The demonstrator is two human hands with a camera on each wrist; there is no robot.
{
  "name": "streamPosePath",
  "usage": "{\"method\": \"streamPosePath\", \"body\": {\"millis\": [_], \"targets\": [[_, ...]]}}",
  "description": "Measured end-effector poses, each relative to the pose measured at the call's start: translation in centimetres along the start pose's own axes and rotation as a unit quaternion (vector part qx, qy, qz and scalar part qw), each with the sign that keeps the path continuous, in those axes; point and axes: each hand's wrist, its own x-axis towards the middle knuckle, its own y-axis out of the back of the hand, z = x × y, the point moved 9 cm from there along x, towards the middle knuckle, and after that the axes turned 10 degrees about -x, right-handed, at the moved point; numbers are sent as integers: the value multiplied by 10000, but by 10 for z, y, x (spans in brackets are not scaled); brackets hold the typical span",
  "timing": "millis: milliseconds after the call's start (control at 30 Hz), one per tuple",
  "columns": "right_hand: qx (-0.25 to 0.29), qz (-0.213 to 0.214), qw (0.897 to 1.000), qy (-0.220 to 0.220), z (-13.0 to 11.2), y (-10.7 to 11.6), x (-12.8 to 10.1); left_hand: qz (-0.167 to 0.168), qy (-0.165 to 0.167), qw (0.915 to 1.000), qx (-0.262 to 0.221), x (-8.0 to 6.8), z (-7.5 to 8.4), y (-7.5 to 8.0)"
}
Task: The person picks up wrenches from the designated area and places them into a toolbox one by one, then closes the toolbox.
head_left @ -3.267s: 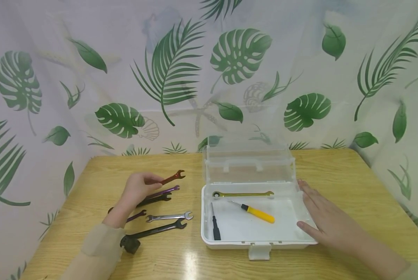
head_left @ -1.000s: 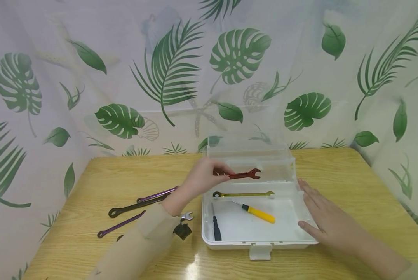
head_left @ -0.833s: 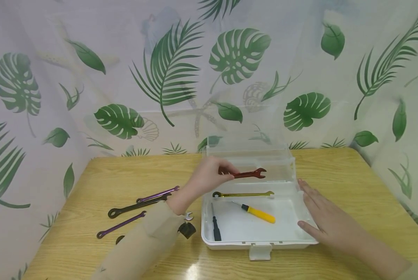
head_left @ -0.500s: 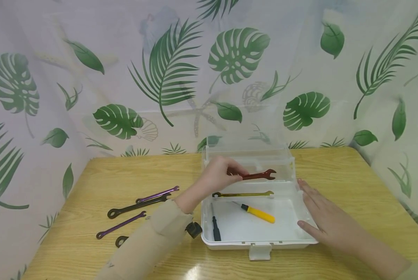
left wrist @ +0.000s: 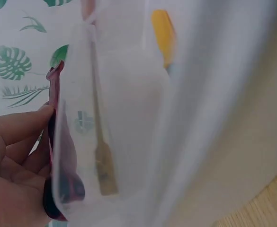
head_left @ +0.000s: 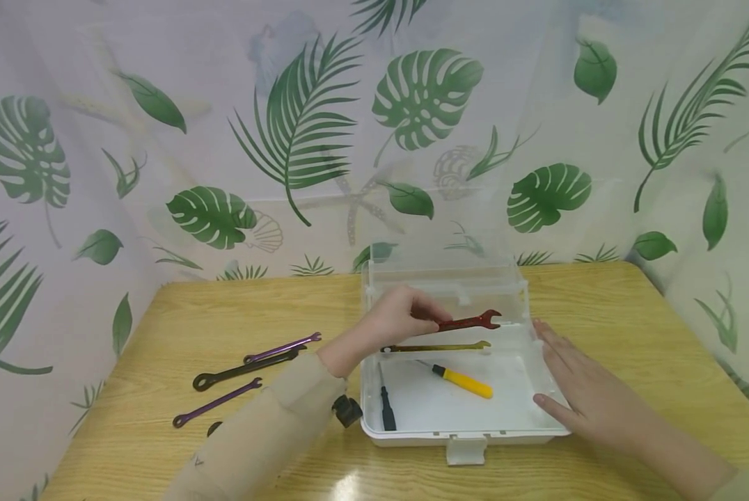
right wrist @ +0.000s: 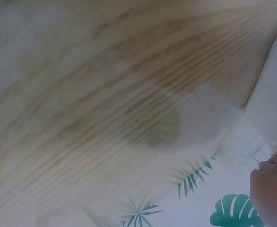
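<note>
1. Head view: our left hand (head_left: 406, 314) pinched the red wrench (head_left: 475, 321) mid-shank, by the open toolbox's (head_left: 465, 436) back edge.
2. Our right hand (head_left: 590, 386), fingers extended, rested against the toolbox's right side.
3. We figured rigid metal, modest heft, kinda slick; mid-shank seemed the safest hold.

Person's left hand (head_left: 399, 316) pinching, right hand (head_left: 590, 393) outstretched.
The beige left sleeve (head_left: 268, 424) slants forward and rightward; the right fingers (head_left: 560, 355) point forward, thumb (head_left: 553, 410) spread apart.
</note>
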Motion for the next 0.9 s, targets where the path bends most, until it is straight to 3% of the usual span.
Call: {"method": "streamPosePath", "body": {"millis": [400,700,900], "targets": [[66,-57,10000,-20,1,1,0,-223,-186,9979,571,11,-12,-7],[147,306,9993,177,0,3,-1,-97,-380,9971,657,9,-12,-2],[186,264,9994,113,0,1,-1,-93,-508,9966,636,8,-13,3]]}}
